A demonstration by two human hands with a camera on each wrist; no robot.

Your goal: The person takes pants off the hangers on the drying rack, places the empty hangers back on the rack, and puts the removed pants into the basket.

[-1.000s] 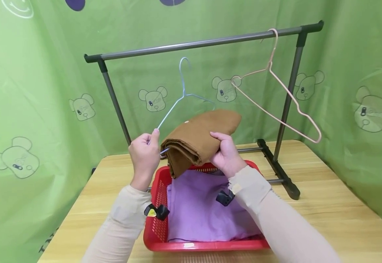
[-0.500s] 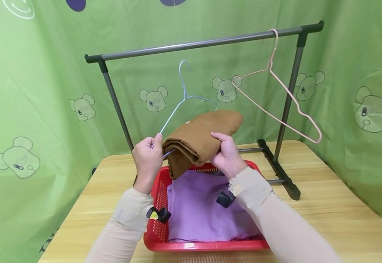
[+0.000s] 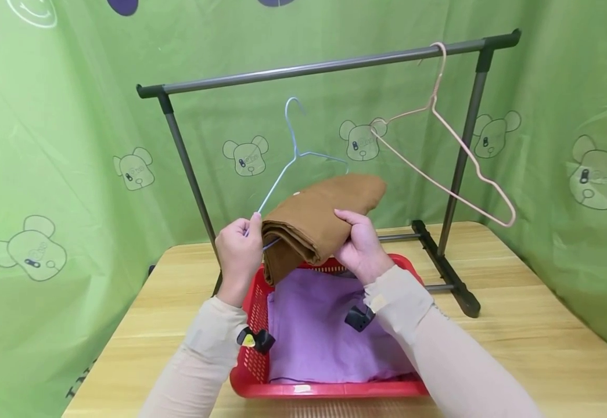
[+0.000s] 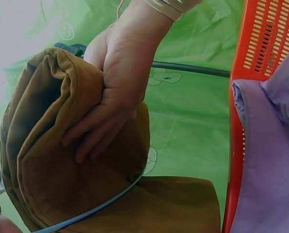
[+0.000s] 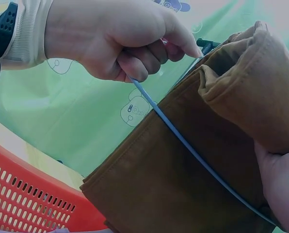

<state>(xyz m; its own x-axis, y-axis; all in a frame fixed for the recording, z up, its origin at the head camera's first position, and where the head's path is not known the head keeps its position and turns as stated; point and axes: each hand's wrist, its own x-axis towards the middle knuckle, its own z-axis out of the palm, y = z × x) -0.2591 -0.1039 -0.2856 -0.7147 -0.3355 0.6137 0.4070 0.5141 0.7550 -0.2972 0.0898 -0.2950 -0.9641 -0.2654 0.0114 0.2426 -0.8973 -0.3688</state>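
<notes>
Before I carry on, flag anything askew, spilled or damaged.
Nothing looks spilled or damaged. Only the pink hanger looks slightly askew, turned at an angle to the rail; the purple cloth lies in the red basket, and the brown garment lies folded over the blue hanger.

"What are the hands holding?"
"The left hand (image 3: 239,255) grips a blue hanger (image 3: 295,150) by its left corner, while the right hand (image 3: 362,247) holds brown cloth (image 3: 324,212) — folded over the hanger's lower bar."
"And below?"
"A red basket (image 3: 366,390) stands near on the wooden table (image 3: 151,337), purple cloth (image 3: 329,342) inside it."
"Anything on the far side?"
"A metal rack (image 3: 303,70) — a pink hanger (image 3: 433,104) hangs toward its right end."
</notes>
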